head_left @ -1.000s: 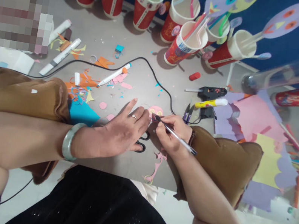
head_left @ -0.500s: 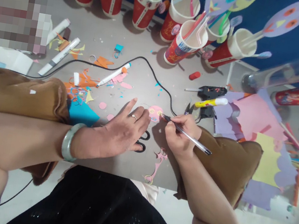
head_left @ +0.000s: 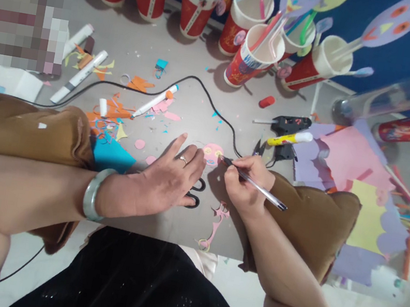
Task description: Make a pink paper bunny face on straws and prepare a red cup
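Observation:
A round pink paper face (head_left: 212,154) with yellow ring eyes and a small blue mouth lies flat on the grey table. My left hand (head_left: 169,179) rests over the table with fingers stretched out, its fingertips at the face's left edge. Black scissor handles (head_left: 195,194) stick out from beneath that hand; the blades are hidden. In my right hand (head_left: 249,184) is a ballpoint pen (head_left: 262,188), tilted, with its tip at the right eye of the face. A pink paper offcut (head_left: 217,223) lies nearer the table's front edge.
Red paper cups (head_left: 200,8) with straws and paper faces line the back. A black cord (head_left: 194,79) crosses the table near markers (head_left: 154,102) and orange scraps (head_left: 116,107). A glue gun (head_left: 290,128) lies right. Brown cushions (head_left: 36,130) flank both arms.
The pen and my right hand have shifted very slightly to the left. My left hand and the pink face stay in place.

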`<action>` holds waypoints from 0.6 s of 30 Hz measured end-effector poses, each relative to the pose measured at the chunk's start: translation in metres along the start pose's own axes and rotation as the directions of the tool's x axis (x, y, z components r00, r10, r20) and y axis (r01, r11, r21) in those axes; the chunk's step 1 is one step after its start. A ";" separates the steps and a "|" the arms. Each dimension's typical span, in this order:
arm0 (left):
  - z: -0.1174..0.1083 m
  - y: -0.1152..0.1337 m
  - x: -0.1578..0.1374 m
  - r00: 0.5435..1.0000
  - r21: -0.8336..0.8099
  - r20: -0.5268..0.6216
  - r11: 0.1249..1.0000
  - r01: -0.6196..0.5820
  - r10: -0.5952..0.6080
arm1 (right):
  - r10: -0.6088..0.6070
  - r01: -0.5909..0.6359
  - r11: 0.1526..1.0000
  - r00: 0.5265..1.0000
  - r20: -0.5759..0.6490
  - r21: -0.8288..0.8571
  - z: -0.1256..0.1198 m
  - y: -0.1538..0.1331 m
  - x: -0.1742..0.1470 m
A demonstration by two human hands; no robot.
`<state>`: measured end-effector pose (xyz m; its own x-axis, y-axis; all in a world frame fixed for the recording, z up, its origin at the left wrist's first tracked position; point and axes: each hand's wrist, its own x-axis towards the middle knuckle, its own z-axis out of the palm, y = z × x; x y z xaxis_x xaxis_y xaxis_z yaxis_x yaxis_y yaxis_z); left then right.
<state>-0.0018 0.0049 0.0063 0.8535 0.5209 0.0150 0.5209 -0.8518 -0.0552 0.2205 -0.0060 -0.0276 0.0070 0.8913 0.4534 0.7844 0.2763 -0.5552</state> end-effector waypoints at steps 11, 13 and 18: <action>-0.003 -0.001 0.000 0.999 -0.018 0.035 1.000 0.009 -0.008 | -0.016 0.016 1.000 1.000 -0.015 0.019 0.000 -0.001 0.001; -0.003 0.000 0.000 0.999 -0.019 0.036 1.000 0.014 -0.013 | -0.020 0.021 0.999 1.000 -0.015 0.027 0.000 -0.001 0.001; -0.003 0.000 0.000 0.999 0.001 0.028 1.000 0.014 -0.014 | -0.038 0.039 0.999 0.999 -0.029 0.037 0.000 -0.001 0.001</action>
<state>-0.0016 0.0047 0.0090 0.8452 0.5344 -0.0126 0.5330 -0.8443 -0.0561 0.2194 -0.0054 -0.0267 -0.0053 0.8694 0.4940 0.7608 0.3241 -0.5623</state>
